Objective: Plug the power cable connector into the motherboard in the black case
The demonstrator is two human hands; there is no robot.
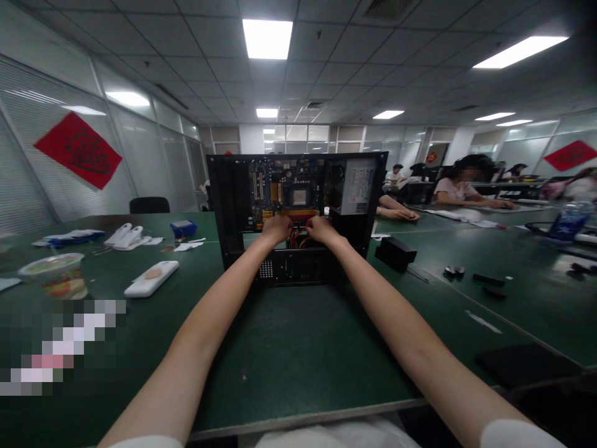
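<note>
A black computer case (pixel 298 266) stands upright on the green table with its open side facing me. Inside, a motherboard (pixel 286 177) shows a square processor socket (pixel 299 197) and orange and yellow memory slots (pixel 298 214). A silver power supply (pixel 357 186) fills the upper right corner. My left hand (pixel 278 229) is closed at the board's lower edge, below the slots. Just to its right, my right hand (pixel 323 230) is also closed, fingers pinched. Red and dark cables (pixel 295 238) run between and beneath the hands. Whatever the fingertips hold is too small to make out.
Left on the table (pixel 298 348) are a white power bank (pixel 152 279), a plastic cup (pixel 60 277) and a blue box (pixel 183 229). A black box (pixel 395 253) and small dark parts (pixel 488 280) lie right. Another person's hands (pixel 403 211) rest behind the case.
</note>
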